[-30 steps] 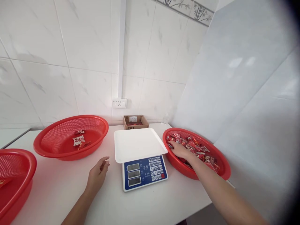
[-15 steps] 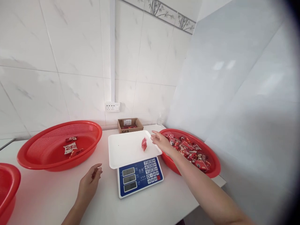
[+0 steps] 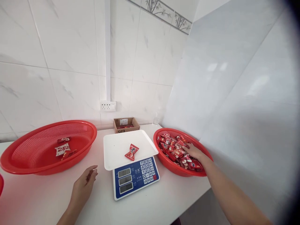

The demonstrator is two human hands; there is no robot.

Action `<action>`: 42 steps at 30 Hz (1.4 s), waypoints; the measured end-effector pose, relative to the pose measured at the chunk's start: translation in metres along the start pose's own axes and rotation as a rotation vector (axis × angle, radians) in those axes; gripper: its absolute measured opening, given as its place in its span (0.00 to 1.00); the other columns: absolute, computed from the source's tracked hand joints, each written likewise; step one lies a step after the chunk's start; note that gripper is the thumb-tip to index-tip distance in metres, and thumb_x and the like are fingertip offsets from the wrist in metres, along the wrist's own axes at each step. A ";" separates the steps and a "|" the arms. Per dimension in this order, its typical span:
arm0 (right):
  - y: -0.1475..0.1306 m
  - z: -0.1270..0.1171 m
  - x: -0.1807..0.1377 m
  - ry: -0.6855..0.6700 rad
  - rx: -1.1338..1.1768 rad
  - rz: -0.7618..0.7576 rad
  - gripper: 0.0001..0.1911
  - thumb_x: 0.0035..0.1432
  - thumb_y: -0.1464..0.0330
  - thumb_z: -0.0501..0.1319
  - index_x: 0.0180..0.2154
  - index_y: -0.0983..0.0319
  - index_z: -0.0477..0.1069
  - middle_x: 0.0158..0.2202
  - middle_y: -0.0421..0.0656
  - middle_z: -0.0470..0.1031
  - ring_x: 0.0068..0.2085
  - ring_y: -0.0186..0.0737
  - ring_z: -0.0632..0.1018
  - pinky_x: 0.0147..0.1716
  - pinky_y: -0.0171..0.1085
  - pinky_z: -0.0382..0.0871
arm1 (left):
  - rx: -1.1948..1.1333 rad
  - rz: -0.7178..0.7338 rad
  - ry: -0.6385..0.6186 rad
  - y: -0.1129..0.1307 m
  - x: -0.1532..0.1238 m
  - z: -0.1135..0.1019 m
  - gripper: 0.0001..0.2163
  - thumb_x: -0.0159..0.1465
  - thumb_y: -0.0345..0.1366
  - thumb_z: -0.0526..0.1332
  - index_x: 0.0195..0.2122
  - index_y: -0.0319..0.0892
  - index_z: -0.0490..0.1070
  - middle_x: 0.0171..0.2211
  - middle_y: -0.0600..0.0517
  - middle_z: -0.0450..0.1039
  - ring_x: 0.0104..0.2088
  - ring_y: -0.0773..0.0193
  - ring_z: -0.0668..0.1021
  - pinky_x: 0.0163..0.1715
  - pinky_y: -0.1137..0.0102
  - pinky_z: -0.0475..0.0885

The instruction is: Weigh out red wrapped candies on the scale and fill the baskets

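My right hand (image 3: 193, 151) reaches into the red plastic basket (image 3: 161, 159) on the right, its fingers stretched out onto the red snack packets (image 3: 177, 152) heaped there. No packet is plainly gripped, and some fingertips are hard to make out among the wrappers. My left hand (image 3: 83, 186) hovers over the table to the left of the scale, fingers loosely curled with a gap by the thumb and nothing visible in them. One red snack packet (image 3: 132, 152) lies on the white pan (image 3: 114, 151) of the digital scale (image 3: 137, 179), touched by neither hand.
On the left stands a larger red basket (image 3: 82, 125) with a few packets inside. Another red rim (image 3: 1, 184) shows at the left edge. A cardboard box (image 3: 120, 129) and a clear bottle (image 3: 156, 118) stand by the wall. The table's front edge runs below the right basket.
The packet that was in the air above the pan now lies on it, nearer the front. My right hand has moved right and down into the basket. The view has shifted slightly right.
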State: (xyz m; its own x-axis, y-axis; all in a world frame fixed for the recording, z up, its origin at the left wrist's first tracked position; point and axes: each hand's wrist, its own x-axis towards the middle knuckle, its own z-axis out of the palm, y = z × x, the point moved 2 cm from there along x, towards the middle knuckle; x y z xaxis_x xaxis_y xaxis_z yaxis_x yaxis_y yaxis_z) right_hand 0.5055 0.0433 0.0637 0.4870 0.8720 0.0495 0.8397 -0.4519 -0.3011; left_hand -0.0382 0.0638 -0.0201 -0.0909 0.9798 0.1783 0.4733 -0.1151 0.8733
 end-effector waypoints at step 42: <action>-0.126 -0.008 -0.005 0.147 0.541 -0.212 0.12 0.53 0.66 0.52 0.35 0.60 0.71 0.36 0.41 0.77 0.37 0.38 0.76 0.37 0.34 0.68 | 0.046 0.015 -0.065 0.006 -0.003 0.000 0.17 0.57 0.49 0.51 0.39 0.45 0.69 0.28 0.53 0.75 0.31 0.60 0.78 0.33 0.68 0.72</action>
State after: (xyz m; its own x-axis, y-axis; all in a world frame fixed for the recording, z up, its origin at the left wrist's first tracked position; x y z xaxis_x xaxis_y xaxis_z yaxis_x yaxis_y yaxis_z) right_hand 0.3996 0.0946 0.1091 0.3828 0.8801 0.2809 0.6996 -0.0776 -0.7103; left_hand -0.0348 0.0601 -0.0151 -0.0270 0.9867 0.1603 0.5143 -0.1238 0.8486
